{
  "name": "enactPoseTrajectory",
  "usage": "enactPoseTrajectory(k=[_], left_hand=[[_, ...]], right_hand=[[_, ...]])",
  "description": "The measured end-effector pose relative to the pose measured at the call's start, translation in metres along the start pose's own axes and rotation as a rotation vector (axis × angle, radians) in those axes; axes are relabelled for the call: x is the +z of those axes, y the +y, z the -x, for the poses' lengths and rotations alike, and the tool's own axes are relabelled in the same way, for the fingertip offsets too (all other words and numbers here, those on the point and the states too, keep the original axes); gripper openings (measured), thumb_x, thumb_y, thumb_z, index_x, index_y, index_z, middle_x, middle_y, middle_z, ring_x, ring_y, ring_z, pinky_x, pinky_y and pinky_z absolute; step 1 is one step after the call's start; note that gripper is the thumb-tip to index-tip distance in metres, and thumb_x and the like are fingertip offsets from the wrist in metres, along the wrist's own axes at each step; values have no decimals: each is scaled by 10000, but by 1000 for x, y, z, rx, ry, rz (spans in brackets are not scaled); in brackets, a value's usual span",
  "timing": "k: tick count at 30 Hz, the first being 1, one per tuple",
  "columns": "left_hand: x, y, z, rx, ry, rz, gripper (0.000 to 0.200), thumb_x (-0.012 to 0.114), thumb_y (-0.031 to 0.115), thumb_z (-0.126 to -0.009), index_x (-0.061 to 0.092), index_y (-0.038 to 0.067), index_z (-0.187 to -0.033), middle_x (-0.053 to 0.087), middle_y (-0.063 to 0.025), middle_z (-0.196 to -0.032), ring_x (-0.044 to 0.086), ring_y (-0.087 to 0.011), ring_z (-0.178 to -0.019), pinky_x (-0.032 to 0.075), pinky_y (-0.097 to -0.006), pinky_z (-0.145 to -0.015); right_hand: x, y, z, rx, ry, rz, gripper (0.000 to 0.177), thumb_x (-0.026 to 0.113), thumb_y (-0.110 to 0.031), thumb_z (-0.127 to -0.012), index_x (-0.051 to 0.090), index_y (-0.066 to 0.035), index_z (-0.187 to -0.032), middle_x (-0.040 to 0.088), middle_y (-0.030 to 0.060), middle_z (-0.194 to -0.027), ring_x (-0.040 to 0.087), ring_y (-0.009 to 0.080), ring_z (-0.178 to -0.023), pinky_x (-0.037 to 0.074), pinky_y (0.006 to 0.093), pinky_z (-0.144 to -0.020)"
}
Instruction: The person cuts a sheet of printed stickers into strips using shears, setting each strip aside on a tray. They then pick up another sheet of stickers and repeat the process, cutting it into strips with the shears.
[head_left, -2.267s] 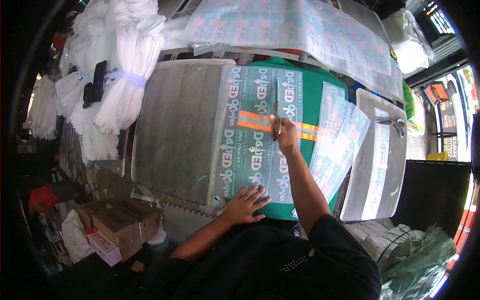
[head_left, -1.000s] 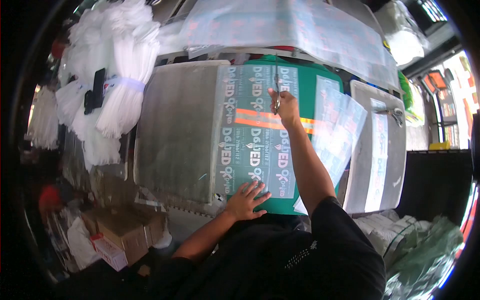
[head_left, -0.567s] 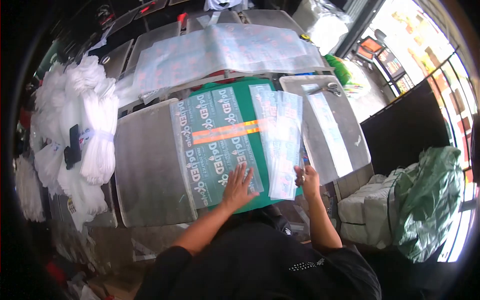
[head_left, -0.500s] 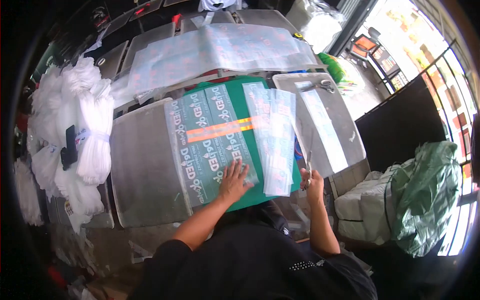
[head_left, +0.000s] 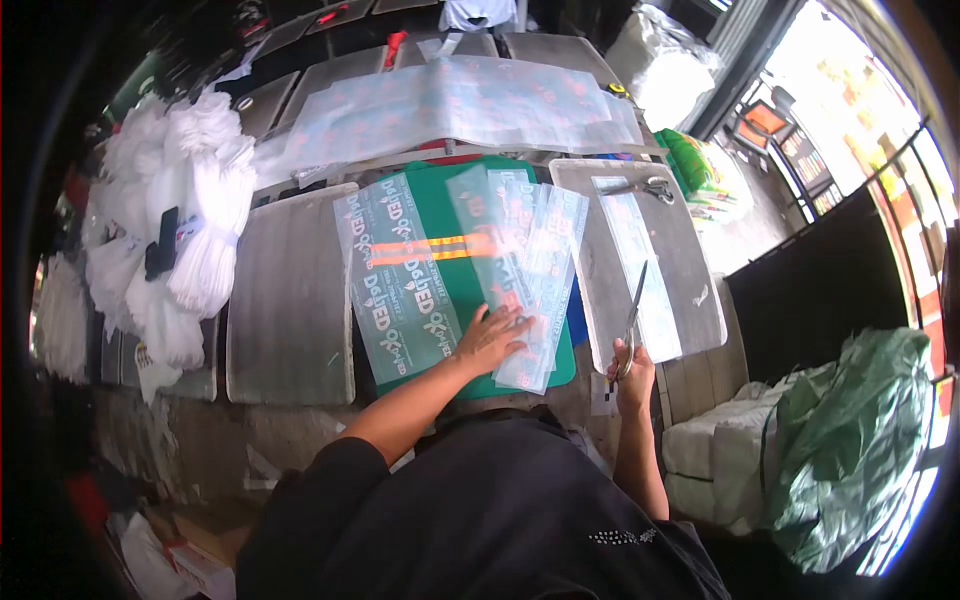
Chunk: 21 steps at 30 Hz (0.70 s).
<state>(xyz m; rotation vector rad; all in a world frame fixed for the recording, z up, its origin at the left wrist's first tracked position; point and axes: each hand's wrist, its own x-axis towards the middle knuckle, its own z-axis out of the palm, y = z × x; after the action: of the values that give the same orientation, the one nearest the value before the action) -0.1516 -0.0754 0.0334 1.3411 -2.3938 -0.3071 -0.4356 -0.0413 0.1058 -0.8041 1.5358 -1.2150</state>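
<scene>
My left hand (head_left: 490, 342) lies with fingers spread on a clear printed strip (head_left: 492, 265), which overlaps other loose printed strips (head_left: 560, 270). In my right hand (head_left: 632, 375) is a pair of scissors (head_left: 637, 305), its blades pointing up and away from me, apart from the strips. A wider clear sheet with white lettering (head_left: 395, 330) lies left of my left hand. Under the sheet and strips is a green piece (head_left: 440, 200), apparently fabric, with an orange and silver band (head_left: 450, 247) across it.
Grey boards (head_left: 290, 300) flank the green piece. On the right board (head_left: 700, 250) lie a printed strip (head_left: 645, 270) and another pair of scissors (head_left: 657, 189). White bundles (head_left: 200, 230) hang at left. Large printed sheets (head_left: 450, 110) lie behind; wrapped bales (head_left: 720, 450) stand at right.
My left hand has moved right, and a strip has shifted from the wide sheet onto the loose strips. The scissors in my right hand show more clearly. The camera view has shifted.
</scene>
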Motion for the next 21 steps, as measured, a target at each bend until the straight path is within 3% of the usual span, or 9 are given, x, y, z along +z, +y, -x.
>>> enactPoseTrajectory(k=[7,10,12,13,14,16,18,19,21], left_hand=[[27,35,3,-63,-244,6,617,631,445,-899,459,219,-1447,392,-109,-1527,312,-307,-1436,210,-587,-1151],[12,47,13,-60,-198,16,677,636,495,-873,458,190,-1450,358,-143,-1544,280,-331,-1452,201,-585,-1153],[-12,50,19,-178,-115,13,694,628,504,-865,462,157,-1443,328,-190,-1550,266,-372,-1454,213,-577,-1146],[10,35,38,-245,162,39,650,653,443,-858,503,96,-1387,378,-228,-1500,314,-424,-1411,270,-564,-1118],[7,24,44,-343,246,19,627,645,398,-871,495,82,-1391,404,-249,-1471,349,-449,-1378,291,-553,-1109],[8,-4,75,-625,378,-197,659,642,381,-880,448,86,-1436,379,-277,-1478,313,-475,-1393,267,-585,-1111],[4,-28,108,-906,297,-324,709,615,427,-895,378,117,-1487,303,-268,-1529,261,-460,-1425,236,-632,-1102],[4,-33,118,-899,291,-328,709,615,427,-895,378,117,-1487,303,-268,-1529,261,-460,-1425,236,-632,-1102],[7,-39,139,-843,86,-317,720,594,453,-905,356,129,-1501,297,-258,-1537,253,-459,-1429,235,-624,-1112]], right_hand=[[-39,8,-34,38,-111,147,334,729,-289,-896,504,-64,-796,482,-7,-633,484,87,-508,403,251,-465],[-55,18,-41,61,-165,195,337,733,-291,-894,510,-63,-789,485,-10,-633,481,85,-501,401,253,-464],[-70,34,-51,62,-221,204,330,737,-290,-893,525,-62,-784,497,-12,-633,484,81,-503,397,257,-464],[-78,46,-59,58,-248,191,323,738,-287,-892,534,-61,-784,504,-13,-633,486,79,-506,395,260,-464],[-69,22,-45,85,-220,198,301,735,-261,-896,546,-57,-780,510,-16,-634,488,80,-507,387,267,-460],[-70,36,-50,79,-240,215,303,737,-259,-893,553,-39,-795,523,-7,-638,494,91,-506,388,273,-461],[-66,39,-45,91,-286,252,359,767,-318,-861,580,-13,-822,578,23,-653,547,97,-535,428,278,-475],[-60,29,-38,65,-319,311,408,788,-359,-838,597,2,-830,602,34,-659,579,101,-557,458,281,-490],[-42,6,-18,62,-380,322,406,798,-353,-828,595,-1,-826,601,33,-656,581,98,-563,462,281,-497]])
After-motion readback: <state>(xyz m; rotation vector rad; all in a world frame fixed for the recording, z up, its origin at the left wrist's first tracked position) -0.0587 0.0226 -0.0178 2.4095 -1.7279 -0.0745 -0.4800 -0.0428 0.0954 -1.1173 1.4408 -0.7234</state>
